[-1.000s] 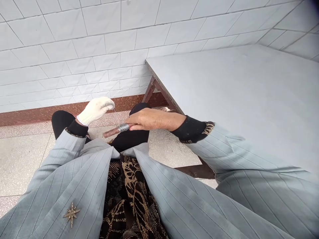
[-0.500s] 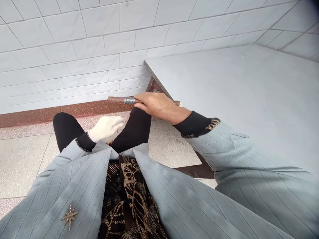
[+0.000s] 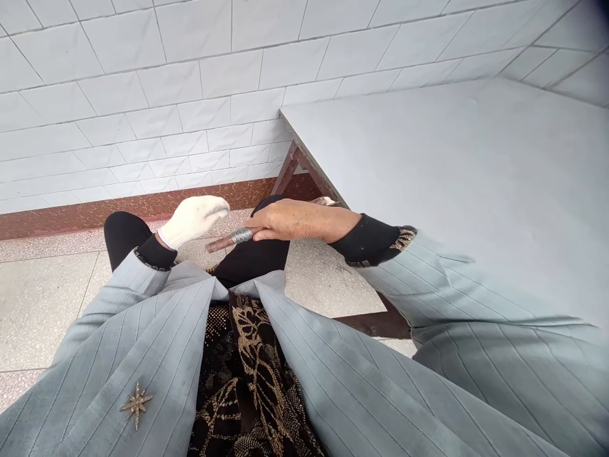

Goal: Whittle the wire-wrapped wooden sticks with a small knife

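Item: your right hand (image 3: 295, 221), bare, fingers clenched round a wire-bound rod (image 3: 219, 244), gripping just beside the wire, rod held above your black trousers (image 3: 252, 263). Item: your left hand (image 3: 193, 219), white-gloved, nearby, seemingly empty; finger state unclear.
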